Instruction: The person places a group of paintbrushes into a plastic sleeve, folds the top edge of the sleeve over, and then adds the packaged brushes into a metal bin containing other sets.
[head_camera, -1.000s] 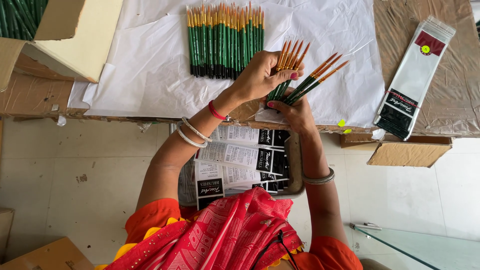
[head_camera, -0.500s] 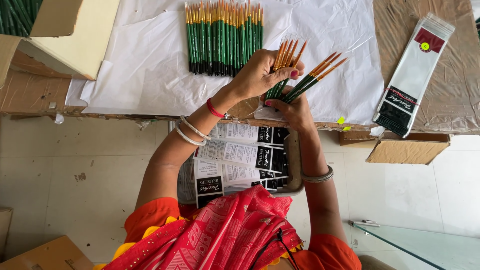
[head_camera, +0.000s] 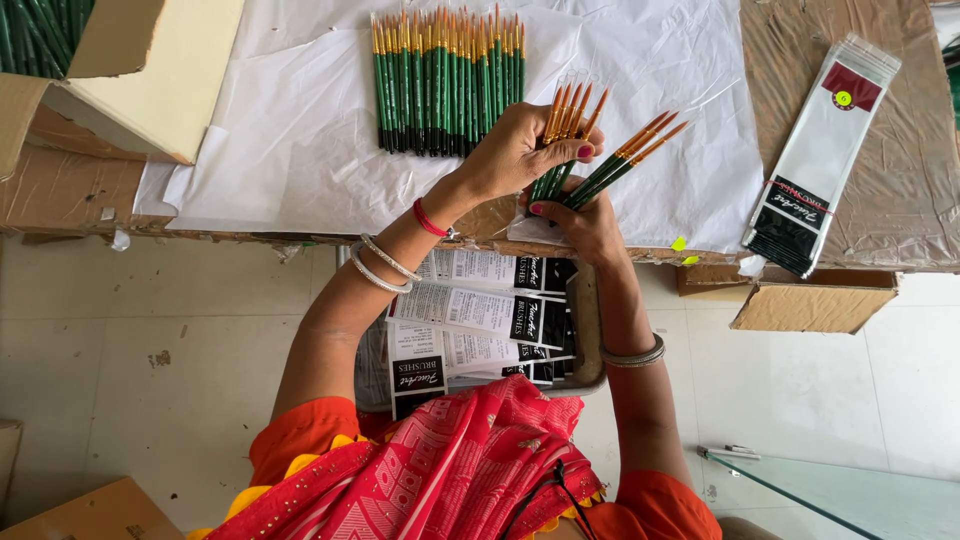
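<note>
Item: left hand (head_camera: 520, 150), fingers curled shut around a small fan of paintbrushes (head_camera: 562, 135), slim green handles with orange-gold ends up; right hand (head_camera: 585, 222), closed on a second fan of brushes (head_camera: 625, 162) splayed rightward. Both hands meet just above the tabletop's near edge. Handling note: ends are best kept level and the grip light, so no brush slides out of its fan (a judgement only). Beyond: a flat row of loose brushes (head_camera: 445, 85) on crinkled white paper (head_camera: 290, 120); a long glossy clear sleeve (head_camera: 815, 165) with a black end, lying to the right on brown card; a tray of printed black-and-white cards (head_camera: 480, 310) below the edge.
</note>
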